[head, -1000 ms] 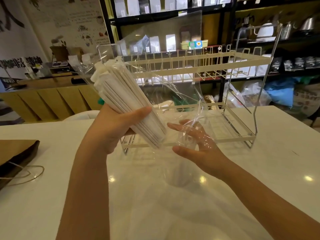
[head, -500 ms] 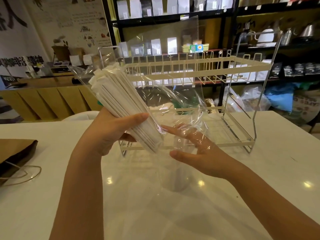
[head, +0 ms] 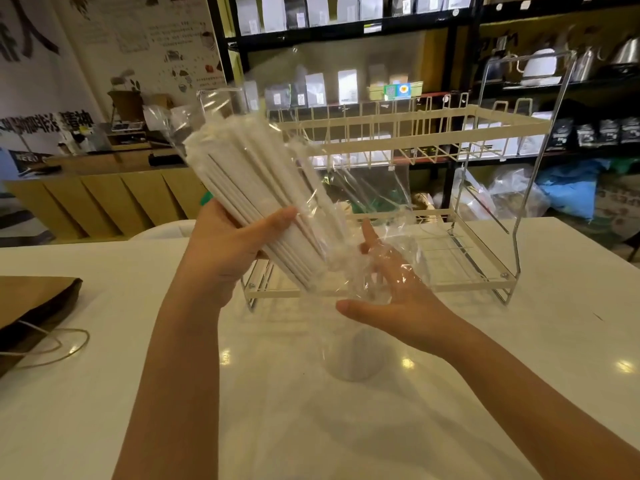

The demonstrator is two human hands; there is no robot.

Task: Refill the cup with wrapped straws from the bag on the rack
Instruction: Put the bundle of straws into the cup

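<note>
My left hand (head: 225,251) grips a clear plastic bag (head: 349,202) around its bundle of white paper-wrapped straws (head: 249,174). The bundle is tilted, its top toward the upper left and its lower end toward the right. The bag's loose, crinkled end drapes over my right hand (head: 398,299), which is open with fingers spread just below the straws' lower tips. A clear plastic cup (head: 353,362) stands upright on the white table (head: 519,358) under both hands; it is faint, and no straws show in it.
A cream two-tier wire rack (head: 467,123) stands on the table right behind my hands. A brown paper bag (head: 31,303) with string handles lies at the left edge. Dark shelves with pouches and kettles fill the background.
My right hand's fingers have lifted closer to the lower end of the straws, under the loose plastic. The left hand keeps its grip, with the bundle at about the same tilt.
</note>
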